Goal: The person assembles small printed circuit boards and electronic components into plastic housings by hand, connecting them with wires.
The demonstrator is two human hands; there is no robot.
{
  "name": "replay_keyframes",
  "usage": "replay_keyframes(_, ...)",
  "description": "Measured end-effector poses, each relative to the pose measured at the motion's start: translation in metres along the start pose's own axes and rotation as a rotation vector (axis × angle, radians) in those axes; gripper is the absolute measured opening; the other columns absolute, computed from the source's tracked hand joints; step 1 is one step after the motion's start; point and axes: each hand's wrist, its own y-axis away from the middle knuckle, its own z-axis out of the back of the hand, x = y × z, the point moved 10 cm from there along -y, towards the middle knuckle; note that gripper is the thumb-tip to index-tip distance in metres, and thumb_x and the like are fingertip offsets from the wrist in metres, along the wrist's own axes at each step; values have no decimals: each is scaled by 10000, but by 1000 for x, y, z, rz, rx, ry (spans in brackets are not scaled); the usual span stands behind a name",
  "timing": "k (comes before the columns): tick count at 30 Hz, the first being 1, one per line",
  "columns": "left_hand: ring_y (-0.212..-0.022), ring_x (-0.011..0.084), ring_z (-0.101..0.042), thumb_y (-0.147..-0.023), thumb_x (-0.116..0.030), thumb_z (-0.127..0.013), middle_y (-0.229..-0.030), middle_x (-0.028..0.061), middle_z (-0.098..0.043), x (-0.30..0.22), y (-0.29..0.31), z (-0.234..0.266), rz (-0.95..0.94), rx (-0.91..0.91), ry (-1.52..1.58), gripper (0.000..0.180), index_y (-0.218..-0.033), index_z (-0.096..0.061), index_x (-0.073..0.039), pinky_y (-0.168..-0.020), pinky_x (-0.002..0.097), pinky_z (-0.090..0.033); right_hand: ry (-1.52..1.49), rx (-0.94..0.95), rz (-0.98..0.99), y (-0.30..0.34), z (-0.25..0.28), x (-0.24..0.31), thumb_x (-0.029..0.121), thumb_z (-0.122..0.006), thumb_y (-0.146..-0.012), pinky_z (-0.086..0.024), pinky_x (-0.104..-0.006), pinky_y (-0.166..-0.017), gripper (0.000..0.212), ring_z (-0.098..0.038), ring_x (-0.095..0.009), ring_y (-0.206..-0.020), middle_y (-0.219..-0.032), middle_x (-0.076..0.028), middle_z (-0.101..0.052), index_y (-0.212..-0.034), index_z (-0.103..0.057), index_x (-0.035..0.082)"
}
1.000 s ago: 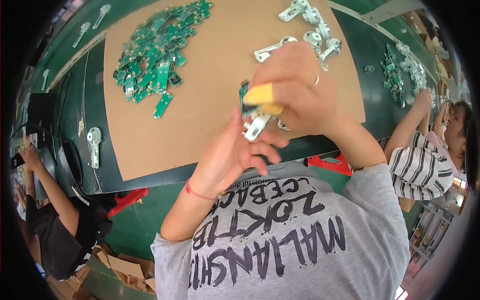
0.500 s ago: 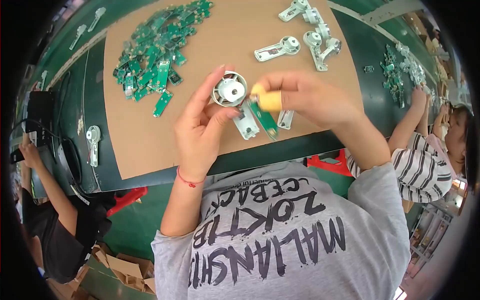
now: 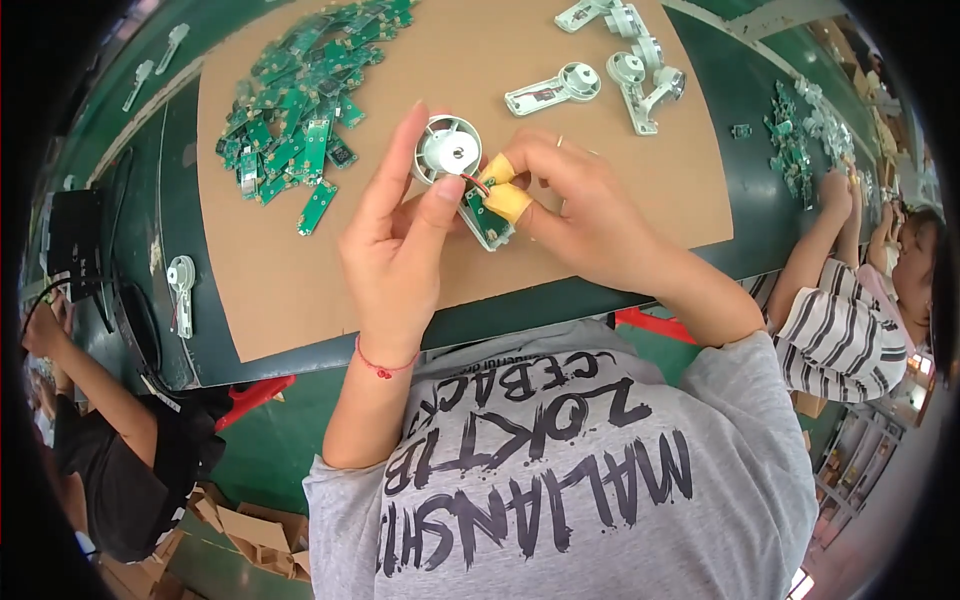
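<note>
My left hand is closed around a white handheld fan housing, its round motor end up and its handle slanting toward me. My right hand wears yellow finger covers on the thumb and forefinger. Those two fingertips pinch at the top of a green circuit board, which lies along the housing's handle. Thin red and dark wires run from the motor end to the pinched spot. My fingertips partly hide where wires and board meet.
A heap of green circuit boards covers the brown cardboard sheet's far left. Several white fan housings lie at its far right. Another housing rests on the dark table at left. Co-workers sit on both sides.
The circuit board has moved from beside the handle onto it. My right hand has shifted left, close against my left hand, and the housing has moved slightly up and left.
</note>
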Motion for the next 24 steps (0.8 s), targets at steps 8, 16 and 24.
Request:
replay_keyframes(8,-1056,159,-512,-810,45,-571,-1245,125,-484,2,-7,-10,-108,-28,-135,496,-1278,-408,21,-887,277,-424,-300,189,-384,-2,-25,-40,191,-532,-862,-479,-330,-576,211,-620,-209,-619,-689,-111,-623,-931,-525,-9)
replay_keyframes(16,-1271,293,-291,-794,-203,-648,-1417,163,-201,6,-37,13,-51,-129,-203,872,-1417,-54,-62,-1023,417,-244,-290,262,-532,-94,8,-91,266,-441,-905,-447,-233,-503,270,-542,-81,-544,-645,-23,-567,-890,-579,35)
replay_keyframes(24,-1165,219,-407,-851,-149,-563,-1293,130,-365,26,-30,-16,70,76,-223,542,-1327,-334,-31,-918,340,-370,842,-43,-438,-299,137,-267,430,-559,-787,-459,-414,-786,485,-591,-370,-906,-946,-263,-602,-921,-642,-29)
